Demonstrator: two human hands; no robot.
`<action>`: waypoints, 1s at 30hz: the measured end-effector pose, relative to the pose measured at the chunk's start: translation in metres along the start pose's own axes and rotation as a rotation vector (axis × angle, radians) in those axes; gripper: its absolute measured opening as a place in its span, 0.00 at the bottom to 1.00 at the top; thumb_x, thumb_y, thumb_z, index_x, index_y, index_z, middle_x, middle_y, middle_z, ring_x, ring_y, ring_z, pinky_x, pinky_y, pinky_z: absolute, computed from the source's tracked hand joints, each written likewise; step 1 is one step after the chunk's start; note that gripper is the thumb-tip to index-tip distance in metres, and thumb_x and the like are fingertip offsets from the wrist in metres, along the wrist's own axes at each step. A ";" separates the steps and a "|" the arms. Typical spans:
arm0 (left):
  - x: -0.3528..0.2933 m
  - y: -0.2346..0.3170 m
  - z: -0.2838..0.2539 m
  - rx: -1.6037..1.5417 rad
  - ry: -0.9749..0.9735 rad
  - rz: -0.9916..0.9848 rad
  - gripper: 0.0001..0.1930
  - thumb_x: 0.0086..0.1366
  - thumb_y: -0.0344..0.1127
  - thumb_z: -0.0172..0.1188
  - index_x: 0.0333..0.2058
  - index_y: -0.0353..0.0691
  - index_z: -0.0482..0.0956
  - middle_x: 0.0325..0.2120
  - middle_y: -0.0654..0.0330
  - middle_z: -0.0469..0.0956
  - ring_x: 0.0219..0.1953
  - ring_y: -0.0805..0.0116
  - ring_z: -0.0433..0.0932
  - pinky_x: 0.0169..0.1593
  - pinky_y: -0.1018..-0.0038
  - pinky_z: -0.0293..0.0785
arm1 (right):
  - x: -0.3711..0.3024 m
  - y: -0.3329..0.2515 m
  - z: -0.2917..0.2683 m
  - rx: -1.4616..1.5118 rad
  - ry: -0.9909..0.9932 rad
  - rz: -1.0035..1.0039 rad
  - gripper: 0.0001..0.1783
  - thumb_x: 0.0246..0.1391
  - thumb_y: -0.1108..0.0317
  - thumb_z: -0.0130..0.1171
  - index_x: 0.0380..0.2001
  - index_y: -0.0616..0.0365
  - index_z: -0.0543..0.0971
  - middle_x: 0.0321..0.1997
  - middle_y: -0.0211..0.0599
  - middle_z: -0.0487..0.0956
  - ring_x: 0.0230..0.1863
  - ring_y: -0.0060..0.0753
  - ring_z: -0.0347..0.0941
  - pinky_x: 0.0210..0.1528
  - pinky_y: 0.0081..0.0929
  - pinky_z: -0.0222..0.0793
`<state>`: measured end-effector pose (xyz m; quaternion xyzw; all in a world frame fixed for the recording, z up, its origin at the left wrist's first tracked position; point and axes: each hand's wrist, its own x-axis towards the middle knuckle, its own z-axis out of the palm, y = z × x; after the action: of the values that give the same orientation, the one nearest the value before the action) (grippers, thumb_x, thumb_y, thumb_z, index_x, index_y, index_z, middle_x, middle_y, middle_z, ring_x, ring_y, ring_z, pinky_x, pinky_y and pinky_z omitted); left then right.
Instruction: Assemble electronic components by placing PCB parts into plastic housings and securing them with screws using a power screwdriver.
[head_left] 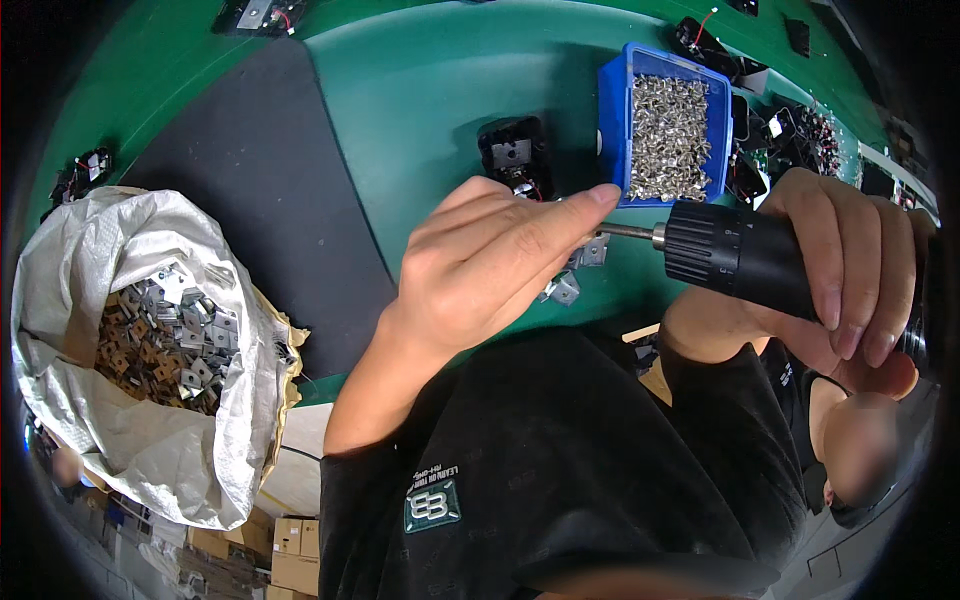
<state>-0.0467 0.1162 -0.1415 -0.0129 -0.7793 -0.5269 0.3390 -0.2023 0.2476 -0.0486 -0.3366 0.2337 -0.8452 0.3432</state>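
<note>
My right hand [850,270] is wrapped round a black power screwdriver [740,255], held level with its bit [628,232] pointing left. My left hand [490,260] is closed, thumb and fingers pressed together at the bit's tip. Whatever those fingers grip is hidden behind the hand. Just beyond them lies a black plastic housing [512,150] with a metal plate and thin red wires in it. Small silver square metal pieces [592,250] show below the bit, partly covered by the left hand.
A blue bin [615,130] full of small shiny metal parts stands at the far right. Black housings and wired parts [800,135] lie beyond it. At left, a white woven sack [60,290] holds many metal pieces. A dark mat [270,180] covers part of the green table [400,80]. Another person [860,450] is at right.
</note>
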 end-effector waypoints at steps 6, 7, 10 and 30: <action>0.001 -0.006 -0.003 0.066 0.035 0.020 0.17 0.48 0.22 0.68 0.40 0.28 0.80 0.28 0.54 0.83 0.25 0.67 0.81 0.30 0.77 0.72 | 0.005 0.013 -0.001 0.001 -0.005 -0.001 0.21 0.33 0.71 0.77 0.32 0.52 0.77 0.23 0.22 0.77 0.26 0.16 0.75 0.37 0.14 0.73; 0.001 -0.006 -0.005 0.066 0.037 0.017 0.17 0.48 0.22 0.68 0.40 0.28 0.80 0.28 0.54 0.83 0.25 0.67 0.81 0.30 0.77 0.72 | 0.006 0.014 -0.001 0.003 -0.010 0.004 0.21 0.33 0.71 0.76 0.33 0.52 0.77 0.23 0.21 0.77 0.26 0.16 0.75 0.37 0.14 0.73; 0.001 -0.006 -0.007 0.114 0.036 -0.002 0.17 0.47 0.22 0.69 0.39 0.29 0.80 0.28 0.55 0.83 0.26 0.67 0.81 0.30 0.77 0.72 | 0.003 0.013 -0.004 -0.001 0.028 0.005 0.23 0.34 0.71 0.76 0.36 0.53 0.77 0.23 0.21 0.77 0.26 0.16 0.75 0.37 0.14 0.73; 0.010 -0.012 -0.035 0.349 -0.209 -0.139 0.34 0.41 0.37 0.72 0.51 0.36 0.74 0.50 0.54 0.75 0.51 0.55 0.74 0.53 0.65 0.65 | 0.005 0.023 -0.012 -0.245 0.007 0.143 0.23 0.42 0.66 0.68 0.44 0.49 0.74 0.27 0.19 0.75 0.29 0.16 0.70 0.39 0.18 0.63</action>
<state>-0.0412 0.0786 -0.1381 0.0451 -0.8885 -0.4020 0.2165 -0.2040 0.2310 -0.0688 -0.3557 0.3598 -0.7846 0.3583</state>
